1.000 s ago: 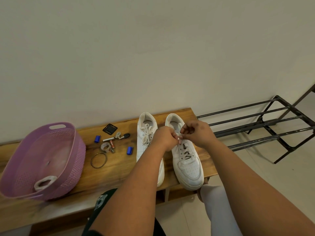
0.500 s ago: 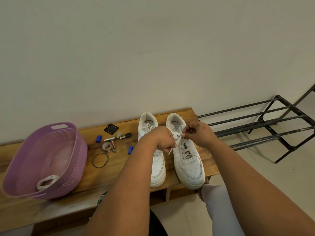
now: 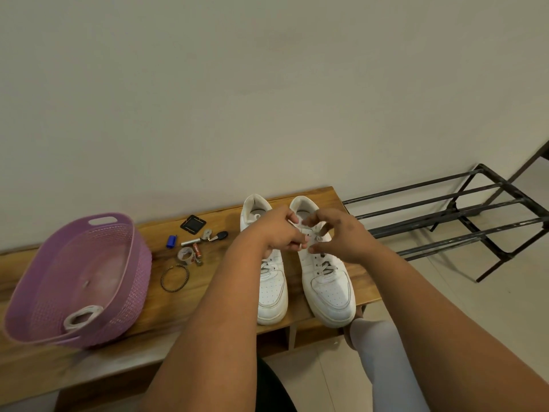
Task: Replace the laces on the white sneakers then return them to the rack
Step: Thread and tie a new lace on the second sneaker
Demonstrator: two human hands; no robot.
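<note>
On the wooden bench (image 3: 208, 295), the right sneaker (image 3: 325, 281) is stood beside its pair, the rack (image 3: 463, 221) nearby. Its lace (image 3: 306, 233), judged soft, light and limp, is pinched near the upper eyelets by the left hand (image 3: 276, 233) and right hand (image 3: 338, 236); it is best held near the stiff tip.

Bare desk (image 3: 225, 295) opens between the bracelet (image 3: 175, 278) and the left sneaker (image 3: 269, 281). Left of it, small clutter and the purple basket (image 3: 124, 281) block the way; the rack (image 3: 463, 221) hems the right.
</note>
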